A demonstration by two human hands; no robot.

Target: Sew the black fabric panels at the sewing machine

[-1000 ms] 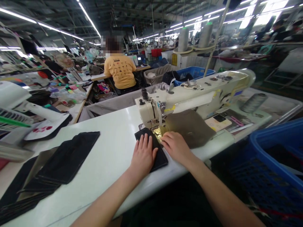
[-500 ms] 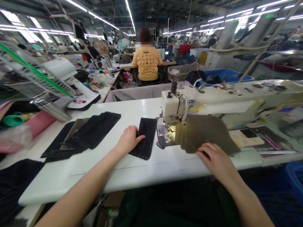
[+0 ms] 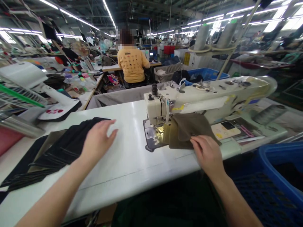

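Note:
My right hand [image 3: 206, 152] pinches the near edge of an olive fabric piece [image 3: 189, 124], lifting it off a small pile of similar olive pieces beside the needle area. The sewing machine [image 3: 157, 108] stands just left of and behind that pile, its lamp lighting the needle plate. Over at the left, my left hand [image 3: 99, 138] is open, thumb and fingers apart, by the right end of a fanned stack of black fabric pieces [image 3: 68, 142] with pale stitching along their edges. One olive piece shows among the black ones.
A white fan [image 3: 56, 104] and a metal cup [image 3: 19, 124] stand at the left. Right of the machine lie a phone [image 3: 227, 125], pink scissors [image 3: 246, 130] and a thread cone [image 3: 268, 114]. A blue basket [image 3: 267, 154] sits at the lower right. A person in yellow [image 3: 131, 64] sits ahead.
My left hand has moved left and let go of the black piece, which now lies on the black stack. My right hand has lifted the top olive piece's edge. The view has turned right.

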